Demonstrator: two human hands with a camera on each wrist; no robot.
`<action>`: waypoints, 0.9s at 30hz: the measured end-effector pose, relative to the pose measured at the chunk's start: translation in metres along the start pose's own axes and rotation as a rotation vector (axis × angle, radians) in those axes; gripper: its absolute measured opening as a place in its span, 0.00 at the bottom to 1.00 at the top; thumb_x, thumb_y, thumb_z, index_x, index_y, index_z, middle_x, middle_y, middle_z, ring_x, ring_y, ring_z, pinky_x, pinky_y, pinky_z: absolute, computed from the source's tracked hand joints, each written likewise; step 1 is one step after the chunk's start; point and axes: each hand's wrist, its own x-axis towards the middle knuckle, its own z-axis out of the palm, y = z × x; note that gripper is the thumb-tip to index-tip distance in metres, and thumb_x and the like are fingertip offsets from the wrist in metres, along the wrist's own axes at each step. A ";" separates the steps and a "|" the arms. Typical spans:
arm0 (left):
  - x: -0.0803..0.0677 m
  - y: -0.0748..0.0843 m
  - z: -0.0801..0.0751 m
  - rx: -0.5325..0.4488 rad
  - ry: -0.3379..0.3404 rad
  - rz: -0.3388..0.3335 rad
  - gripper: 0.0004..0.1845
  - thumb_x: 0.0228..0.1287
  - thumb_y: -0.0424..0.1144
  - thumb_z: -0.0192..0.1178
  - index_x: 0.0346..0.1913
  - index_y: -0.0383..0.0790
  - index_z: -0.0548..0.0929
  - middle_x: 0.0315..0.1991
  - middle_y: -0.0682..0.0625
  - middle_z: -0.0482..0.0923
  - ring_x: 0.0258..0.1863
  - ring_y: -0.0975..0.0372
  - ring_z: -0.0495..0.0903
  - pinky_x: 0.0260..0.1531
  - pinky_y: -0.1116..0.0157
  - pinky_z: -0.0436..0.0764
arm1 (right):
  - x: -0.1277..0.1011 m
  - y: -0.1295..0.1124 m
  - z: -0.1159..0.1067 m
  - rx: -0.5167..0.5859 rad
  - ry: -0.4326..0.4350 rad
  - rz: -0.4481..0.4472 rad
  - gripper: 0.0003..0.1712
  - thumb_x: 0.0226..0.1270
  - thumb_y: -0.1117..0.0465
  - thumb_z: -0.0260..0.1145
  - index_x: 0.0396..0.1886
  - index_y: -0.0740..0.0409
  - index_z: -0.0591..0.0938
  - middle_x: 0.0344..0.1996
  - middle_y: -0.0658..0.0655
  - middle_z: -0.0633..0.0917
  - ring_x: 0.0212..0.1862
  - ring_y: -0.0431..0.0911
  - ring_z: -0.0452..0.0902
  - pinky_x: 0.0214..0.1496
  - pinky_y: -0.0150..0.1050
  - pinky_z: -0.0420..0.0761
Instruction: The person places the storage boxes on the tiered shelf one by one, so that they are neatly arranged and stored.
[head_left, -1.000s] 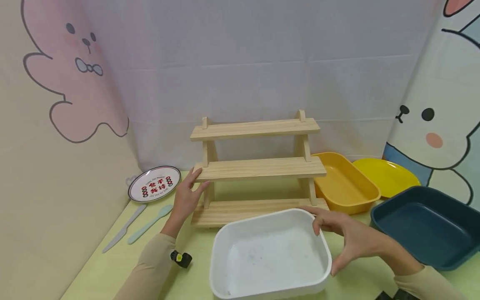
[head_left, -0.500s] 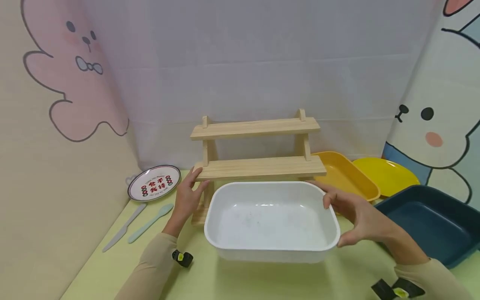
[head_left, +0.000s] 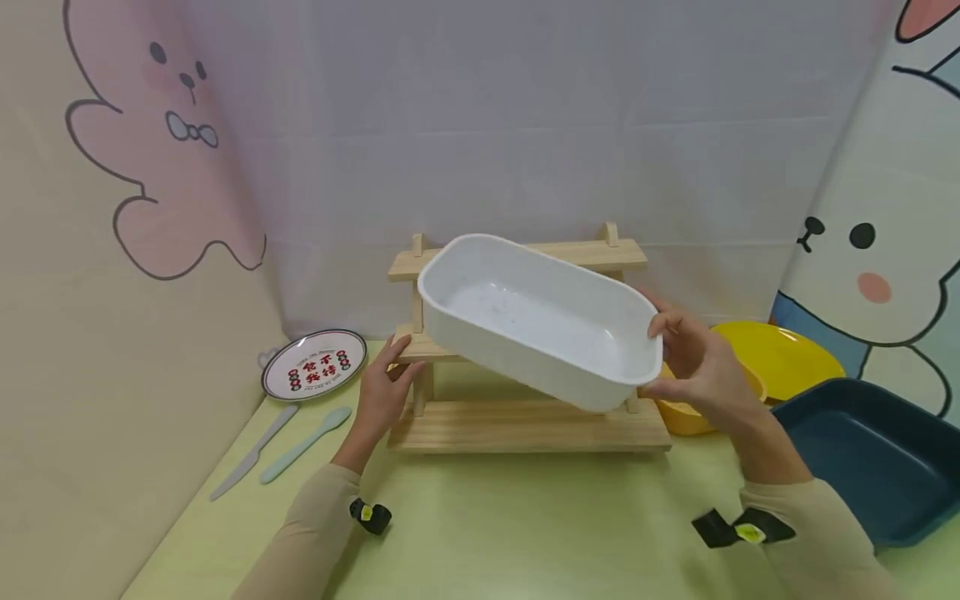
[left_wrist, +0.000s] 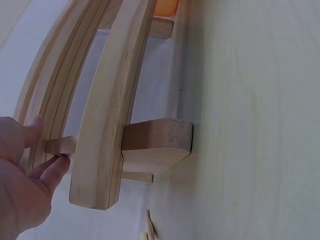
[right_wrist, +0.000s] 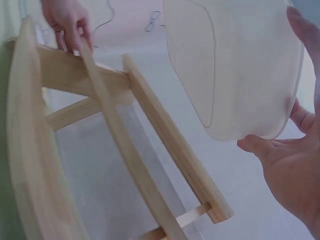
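Right hand [head_left: 701,367] grips white tub [head_left: 536,321] (tilted); level it before shelving; left hand [head_left: 382,392] clasps rack [head_left: 525,421] steady

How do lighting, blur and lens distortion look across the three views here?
Head view: soft, even light, faint glare inside the white tray, everything reasonably sharp. Left wrist view: the straight wooden shelf boards bow into curves from the wide lens, and the left hand at the edge is soft. Right wrist view: pale, washed out and blurred, with the right hand out of focus.
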 end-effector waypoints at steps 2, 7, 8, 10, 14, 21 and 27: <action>0.001 0.000 0.000 0.001 0.001 -0.003 0.28 0.67 0.30 0.65 0.69 0.32 0.73 0.76 0.36 0.55 0.56 0.44 0.80 0.52 0.71 0.81 | 0.009 0.002 0.001 0.024 0.035 -0.014 0.23 0.54 0.85 0.67 0.46 0.67 0.72 0.78 0.64 0.55 0.72 0.56 0.61 0.66 0.35 0.76; 0.002 0.001 -0.001 -0.005 0.001 -0.008 0.28 0.67 0.30 0.65 0.69 0.32 0.73 0.76 0.36 0.55 0.56 0.44 0.80 0.52 0.71 0.81 | 0.037 0.006 0.001 -0.073 0.115 -0.007 0.23 0.52 0.84 0.68 0.45 0.67 0.71 0.77 0.64 0.56 0.72 0.62 0.61 0.64 0.34 0.76; 0.002 0.001 -0.001 -0.005 0.001 -0.007 0.28 0.67 0.30 0.65 0.69 0.32 0.73 0.76 0.36 0.54 0.56 0.44 0.80 0.51 0.71 0.81 | 0.043 0.007 0.001 -0.110 0.122 0.006 0.24 0.52 0.83 0.70 0.45 0.69 0.70 0.77 0.64 0.56 0.72 0.63 0.61 0.65 0.33 0.75; 0.002 0.001 -0.001 -0.008 0.001 -0.007 0.28 0.67 0.30 0.65 0.69 0.32 0.73 0.76 0.35 0.54 0.56 0.44 0.80 0.51 0.71 0.82 | 0.056 0.008 -0.001 -0.181 0.124 0.034 0.25 0.52 0.80 0.73 0.44 0.71 0.69 0.77 0.64 0.56 0.73 0.63 0.59 0.67 0.30 0.72; 0.001 0.001 -0.002 -0.014 0.005 -0.003 0.28 0.67 0.30 0.65 0.68 0.32 0.74 0.76 0.35 0.55 0.55 0.43 0.80 0.50 0.72 0.82 | 0.083 0.011 -0.009 -0.240 0.101 0.104 0.27 0.53 0.75 0.76 0.44 0.71 0.67 0.78 0.61 0.56 0.74 0.61 0.58 0.69 0.29 0.69; 0.000 0.000 -0.003 -0.045 0.005 -0.015 0.29 0.66 0.30 0.66 0.69 0.31 0.72 0.76 0.35 0.53 0.56 0.42 0.79 0.48 0.75 0.82 | 0.121 0.026 -0.031 -0.238 0.033 0.202 0.26 0.56 0.72 0.76 0.45 0.70 0.68 0.77 0.61 0.58 0.74 0.58 0.59 0.69 0.33 0.71; -0.001 -0.001 -0.001 -0.060 -0.002 -0.039 0.29 0.66 0.31 0.66 0.69 0.33 0.73 0.77 0.37 0.53 0.56 0.43 0.80 0.46 0.76 0.82 | 0.136 0.036 -0.054 -0.168 -0.061 0.255 0.20 0.61 0.73 0.71 0.48 0.66 0.71 0.69 0.66 0.68 0.58 0.52 0.74 0.53 0.28 0.79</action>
